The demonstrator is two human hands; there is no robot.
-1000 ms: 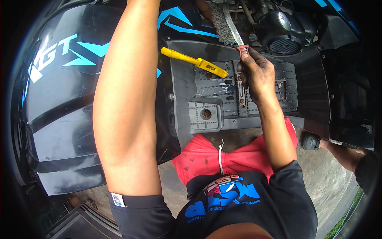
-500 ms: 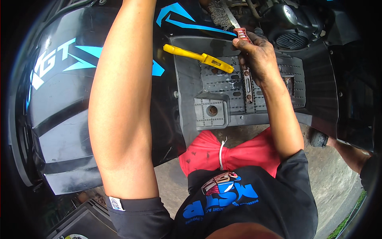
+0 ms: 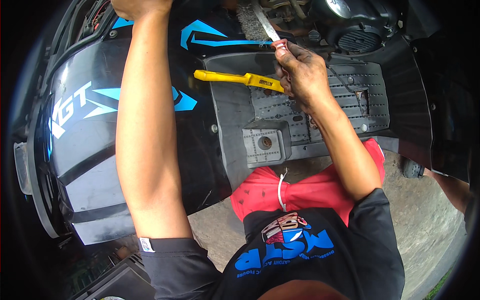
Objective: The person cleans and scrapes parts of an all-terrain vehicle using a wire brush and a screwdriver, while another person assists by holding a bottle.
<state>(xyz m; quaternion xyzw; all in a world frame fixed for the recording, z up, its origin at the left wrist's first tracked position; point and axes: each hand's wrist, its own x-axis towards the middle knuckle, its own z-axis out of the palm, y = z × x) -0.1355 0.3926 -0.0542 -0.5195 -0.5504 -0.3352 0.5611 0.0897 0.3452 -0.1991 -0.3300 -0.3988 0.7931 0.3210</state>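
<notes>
My right hand is wrapped round the red handle of a wire brush. The brush has a long metal back with grey bristles along its left side. It points up and to the left, over the black body panel of a four-wheeled vehicle by the engine. Below the brush, a long yellow tool lies on the footboard, its right end reaching behind my right hand. My left hand is at the top edge, by the front of the blue-marked black bodywork; its fingers are mostly cut off.
The engine, with a round cover and a finned grille, sits beyond the footboard. A black fender rises on the right. Another person's foot and leg show at the far right. A dark box stands at the lower left.
My right hand and the wire brush have shifted left and slightly down in the view. The left hand has come into sight at the top edge.
</notes>
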